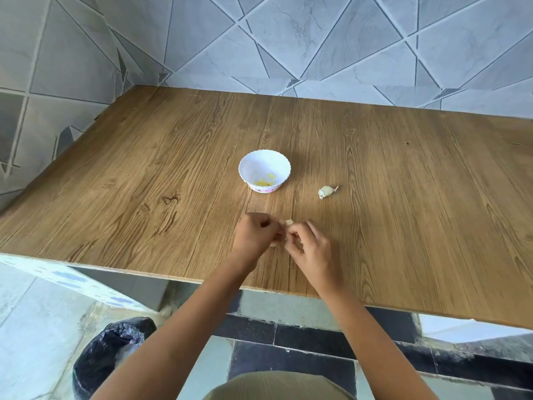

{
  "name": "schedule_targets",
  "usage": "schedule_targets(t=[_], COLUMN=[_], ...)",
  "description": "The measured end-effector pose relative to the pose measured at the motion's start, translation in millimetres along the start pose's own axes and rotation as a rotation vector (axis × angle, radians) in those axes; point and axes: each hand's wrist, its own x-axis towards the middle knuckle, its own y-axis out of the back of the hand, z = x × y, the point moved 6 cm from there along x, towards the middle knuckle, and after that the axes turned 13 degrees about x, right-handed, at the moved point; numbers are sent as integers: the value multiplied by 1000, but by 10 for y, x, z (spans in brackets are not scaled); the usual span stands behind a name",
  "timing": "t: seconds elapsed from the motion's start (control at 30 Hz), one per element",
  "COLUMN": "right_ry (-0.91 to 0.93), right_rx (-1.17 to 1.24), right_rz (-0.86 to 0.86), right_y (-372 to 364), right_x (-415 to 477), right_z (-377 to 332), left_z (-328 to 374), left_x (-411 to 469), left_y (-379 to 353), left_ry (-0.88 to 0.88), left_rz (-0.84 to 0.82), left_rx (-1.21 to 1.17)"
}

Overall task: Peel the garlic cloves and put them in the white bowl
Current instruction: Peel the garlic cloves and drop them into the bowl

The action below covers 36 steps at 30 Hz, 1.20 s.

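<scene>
The person's two hands meet over the wooden tabletop (403,197), at about 6 o'clock from the white bowl (284,171) and near the tabletop's front edge. The left hand (255,230) is curled tight, knuckles up, with its fingers (275,236) closed on one side of a small pale garlic clove (289,222). The right hand (310,243) pinches the clove's other side between thumb and forefinger, and its remaining fingers are loosely bent. Only the top of the clove shows between the fingertips, so how much skin is left on it cannot be told.

The white bowl has a scalloped rim and stands upright near the middle of the tabletop. A band of pink floral print runs round its base. A few yellowish peeled cloves (266,181) lie at the bottom of it.

At about 4 o'clock from the bowl, and apart from it, a garlic piece (327,192) rests on the bare wood in its papery skin, its stem tip pointing towards 2 o'clock.

Grey marbled wall tiles (288,39) with dark diagonal joints rise behind and left of the tabletop. On the floor at 7 o'clock from the hands stands a bin (109,350) lined with a black bag.
</scene>
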Motion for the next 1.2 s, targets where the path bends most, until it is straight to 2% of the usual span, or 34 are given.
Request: schedule_targets(t=[0.07,0.13,0.27,0.4,0.47,0.57,0.63,0.73,0.9,1.0,1.07,1.2], right_ry=[-1,-99,-363,-775,-875,-919,-970,-1046,-1017,-1082,-1114,-1123], right_rx=[85,175,298,720,876,932,961,1016,1002,1114,1128,1054], right_rz=[-41,-46,15,27,11,-2,-8,-22,-53,-23,21,139], right_y=[-5,1,13,-49,-72,-58,-60,-72,-40,-54,-53,-51], right_x=[-34,-72,-80,-30,-18,-15,-28,-47,-10,-5,-2,-15], right_z=[-48,-19,209,353,334,309,300,286,244,216,208,230], left_z=[-20,-48,-98,-54,-34,2,21,10,-30,-40,-53,-30], left_x=[-4,19,51,41,44,66,66,48,-4,-24,-13,-4], left_y=[-33,-25,18,27,40,69,67,35,-18,-39,-42,10], left_ry=[116,139,89,-18,-61,-122,-123,-25,151,206,187,3], left_rz=[-124,-161,-94,-69,-80,-90,-135,-256,-406,-452,-413,-180], left_rx=[-239,-275,-191,-72,-3,125,126,-29,-207,-329,-315,-201])
